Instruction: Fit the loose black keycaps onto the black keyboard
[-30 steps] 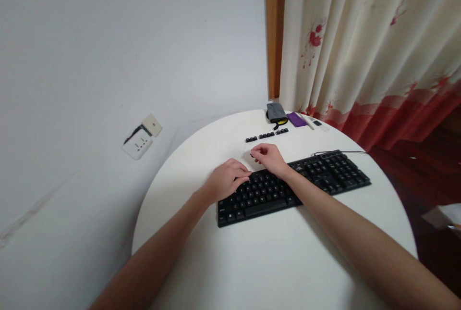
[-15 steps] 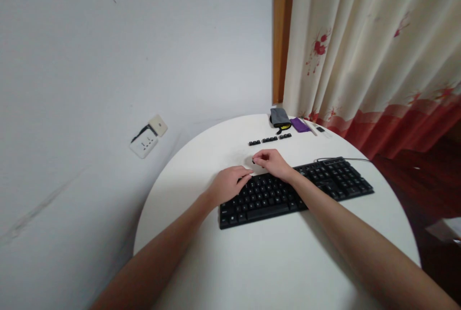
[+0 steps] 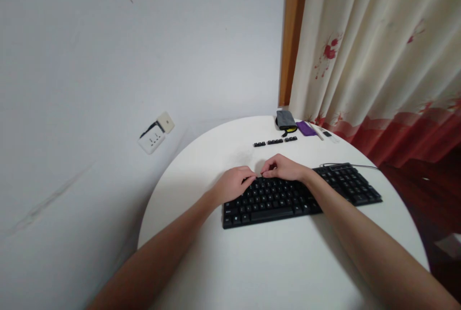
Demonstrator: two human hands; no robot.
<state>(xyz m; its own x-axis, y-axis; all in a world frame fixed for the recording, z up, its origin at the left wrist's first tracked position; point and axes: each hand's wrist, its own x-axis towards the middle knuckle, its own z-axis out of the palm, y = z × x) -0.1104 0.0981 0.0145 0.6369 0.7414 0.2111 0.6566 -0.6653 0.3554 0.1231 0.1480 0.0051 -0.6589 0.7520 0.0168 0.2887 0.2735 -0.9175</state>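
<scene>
A black keyboard (image 3: 272,214) lies on the round white table (image 3: 230,262). My left hand (image 3: 236,182) rests over its back left corner, thumb and fingertips brought together at the top row; whatever is between them is too small to make out. My right hand (image 3: 283,168) is closed in a pinch at the keyboard's back edge, just right of the left fingertips. A small black keycap (image 3: 262,174) shows at its fingertips, partly hidden. Behind the hands, loose black keycaps (image 3: 275,141) sit in a row of three groups.
At the table's far side lie a grey pouch (image 3: 286,120), a purple cloth (image 3: 306,129) and a pale stick-like item (image 3: 317,131). The keyboard's cable (image 3: 355,165) runs along its back right. A wall with a socket (image 3: 151,139) borders the left; a curtain (image 3: 360,60) hangs beyond.
My right hand has come down with the keycap onto the keyboard's back edge. My left thumb and fingertips have closed together nearby. The view has shifted slightly.
</scene>
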